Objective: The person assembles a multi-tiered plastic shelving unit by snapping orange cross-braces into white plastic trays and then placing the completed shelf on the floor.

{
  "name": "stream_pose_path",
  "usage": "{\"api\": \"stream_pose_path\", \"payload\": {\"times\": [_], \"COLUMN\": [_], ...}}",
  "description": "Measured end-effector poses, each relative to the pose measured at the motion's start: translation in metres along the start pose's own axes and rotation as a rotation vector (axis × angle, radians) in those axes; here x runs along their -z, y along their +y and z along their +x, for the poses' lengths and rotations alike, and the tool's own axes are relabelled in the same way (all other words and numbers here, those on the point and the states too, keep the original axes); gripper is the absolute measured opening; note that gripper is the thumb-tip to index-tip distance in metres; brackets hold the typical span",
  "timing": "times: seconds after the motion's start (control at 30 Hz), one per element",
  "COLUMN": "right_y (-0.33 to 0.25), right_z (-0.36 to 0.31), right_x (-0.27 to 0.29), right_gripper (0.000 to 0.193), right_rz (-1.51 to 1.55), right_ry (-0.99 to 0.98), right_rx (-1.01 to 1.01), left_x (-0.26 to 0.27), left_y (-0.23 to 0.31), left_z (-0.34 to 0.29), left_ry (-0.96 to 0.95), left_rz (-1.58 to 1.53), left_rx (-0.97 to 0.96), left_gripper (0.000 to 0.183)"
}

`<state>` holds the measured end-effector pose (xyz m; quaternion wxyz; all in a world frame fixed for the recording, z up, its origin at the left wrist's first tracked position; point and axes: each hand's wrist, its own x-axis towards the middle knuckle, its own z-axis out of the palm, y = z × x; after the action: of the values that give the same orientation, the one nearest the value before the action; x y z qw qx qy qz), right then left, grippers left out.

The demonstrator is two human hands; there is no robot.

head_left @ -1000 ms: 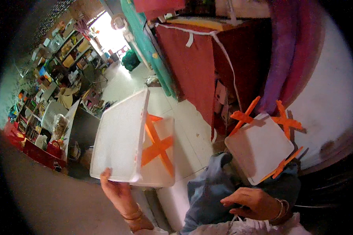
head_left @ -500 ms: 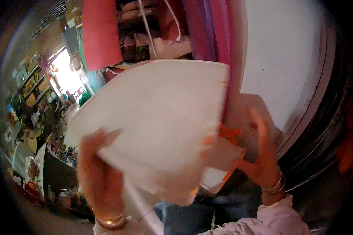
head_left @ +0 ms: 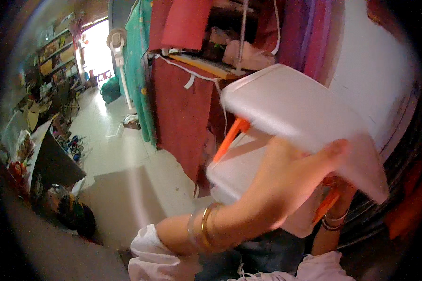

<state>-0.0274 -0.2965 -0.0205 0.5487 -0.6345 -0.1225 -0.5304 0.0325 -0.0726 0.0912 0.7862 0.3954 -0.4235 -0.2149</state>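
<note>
A white thing made of two flat, round-cornered panels with orange struts between them is held up in the air, tilted. Its upper panel slopes down to the right; the lower panel shows beneath it. My left hand reaches across from the lower left, closed on the upper panel with its thumb along the top face. Under the panel's right part, my right hand is closed near an orange strut; most of its fingers are hidden. One more orange strut shows at the left side.
Behind the panels stands a red cloth-covered cabinet with a cluttered shelf. A white pedestal fan and a green curtain are farther left. Pale tiled floor stretches to a bright doorway, with crowded shelves along the left.
The white thing has turned from a large face-on panel and moved right, its orange struts now showing. My left hand has crossed rightward over it. My right hand has gone under the panel.
</note>
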Motion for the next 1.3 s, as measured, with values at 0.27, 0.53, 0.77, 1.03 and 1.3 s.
{"api": "stream_pose_path", "payload": {"times": [0.27,0.53,0.77,1.03,1.3], "right_y": [0.010,0.035,0.032,0.044,0.024], "right_z": [0.012,0.029,0.024,-0.005,-0.025], "right_x": [0.033,0.029,0.016,0.001,0.013], "right_gripper": [0.051,0.040,0.037,0.035,0.032], "right_rz": [0.245,0.815,0.336,0.067,-0.194], "right_ry": [0.073,-0.190,-0.060,-0.036,-0.045], "right_rx": [-0.079,-0.291,-0.152,-0.088,-0.024], "left_x": [0.120,0.203,0.222,0.212,0.134], "left_y": [-0.053,-0.239,-0.268,-0.282,-0.329], "left_z": [-0.056,-0.055,-0.032,-0.035,0.018], "left_ry": [0.840,0.927,0.767,1.284,0.696], "left_rz": [0.197,0.378,0.670,0.884,0.566], "left_rx": [-0.532,0.090,0.245,0.180,0.033], "left_gripper": [0.027,0.049,0.029,0.029,0.032]}}
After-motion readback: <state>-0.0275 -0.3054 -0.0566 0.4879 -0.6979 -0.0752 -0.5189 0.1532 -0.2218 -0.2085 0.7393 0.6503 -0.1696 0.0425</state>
